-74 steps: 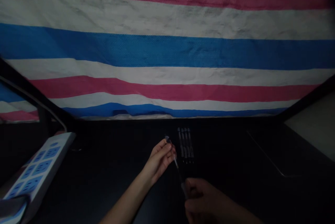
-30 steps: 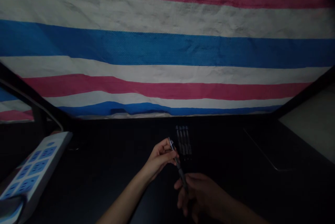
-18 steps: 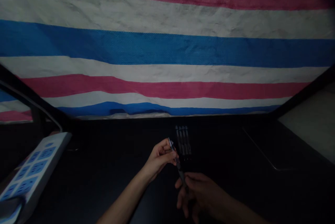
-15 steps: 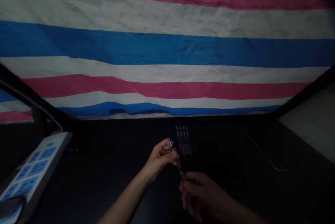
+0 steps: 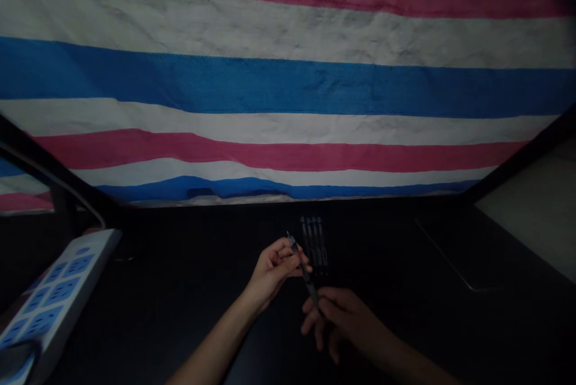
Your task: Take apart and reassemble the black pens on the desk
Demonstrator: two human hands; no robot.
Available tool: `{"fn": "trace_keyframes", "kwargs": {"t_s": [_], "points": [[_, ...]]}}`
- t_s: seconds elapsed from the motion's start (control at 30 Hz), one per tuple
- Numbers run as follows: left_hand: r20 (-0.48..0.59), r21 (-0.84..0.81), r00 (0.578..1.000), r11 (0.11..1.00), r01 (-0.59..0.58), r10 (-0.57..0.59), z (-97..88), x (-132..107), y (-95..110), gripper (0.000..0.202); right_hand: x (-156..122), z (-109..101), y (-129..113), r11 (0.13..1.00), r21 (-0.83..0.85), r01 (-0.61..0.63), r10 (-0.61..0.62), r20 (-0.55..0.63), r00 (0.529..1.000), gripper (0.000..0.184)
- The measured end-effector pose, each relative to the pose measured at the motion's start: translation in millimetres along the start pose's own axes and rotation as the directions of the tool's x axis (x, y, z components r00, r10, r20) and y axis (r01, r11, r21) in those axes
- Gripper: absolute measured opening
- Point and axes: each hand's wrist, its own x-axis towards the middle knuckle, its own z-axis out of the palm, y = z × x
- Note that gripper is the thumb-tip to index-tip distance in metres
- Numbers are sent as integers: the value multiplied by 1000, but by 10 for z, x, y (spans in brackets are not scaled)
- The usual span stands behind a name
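Observation:
A dark pen (image 5: 306, 277) slants between my two hands above the black tabletop. Closed round its upper part is my left hand (image 5: 276, 268), thumb and fingers pinching the barrel, with the pen's tip end poking out above. My right hand (image 5: 335, 316) grips the lower end between thumb and forefinger, its other fingers spread loosely below. Just beyond the hands, several similar pens (image 5: 314, 241) lie side by side in a row, upper ends dark blue. Dim light hides the finer details of the pen.
A white power strip (image 5: 58, 289) with blue socket faces lies at the left, a dark plug in its near end. A dark flat panel with a pale edge (image 5: 450, 259) is at the right. Striped sheeting (image 5: 288, 91) hangs behind the black table (image 5: 180, 289).
The right hand's lower fingers have spread apart and the hand has shifted slightly up. The pen's upper end looks narrower and pointed now. Both hands keep their hold on it.

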Motion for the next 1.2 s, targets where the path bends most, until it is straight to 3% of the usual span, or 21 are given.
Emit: {"fn": "trace_keyframes", "kwargs": {"t_s": [0.13, 0.27, 0.57, 0.87, 1.03, 1.2], "points": [[-62, 70, 993, 993, -92, 97, -24, 6, 10, 28, -43, 1, -16, 929, -343, 141, -199, -141, 970, 44], [-66, 101, 991, 989, -107, 114, -23, 8, 9, 61, -65, -21, -19, 862, -487, 141, -257, -180, 949, 39], [-115, 165, 988, 983, -81, 101, 37, -1, 7, 45, -69, -22, -61, 819, -553, 152, -279, -151, 948, 27], [-146, 179, 979, 977, -114, 141, 40, 8, 39, 43, -58, -18, -95, 814, -565, 135, -267, -158, 951, 23], [-189, 161, 968, 978, -136, 166, 24, 14, 42, 51, -53, -10, -91, 818, -560, 132, -265, -162, 951, 22], [-187, 177, 964, 972, -155, 188, 8, 19, 38, 43, -60, 1, -107, 817, -564, 121, -260, -173, 950, 21]]}}
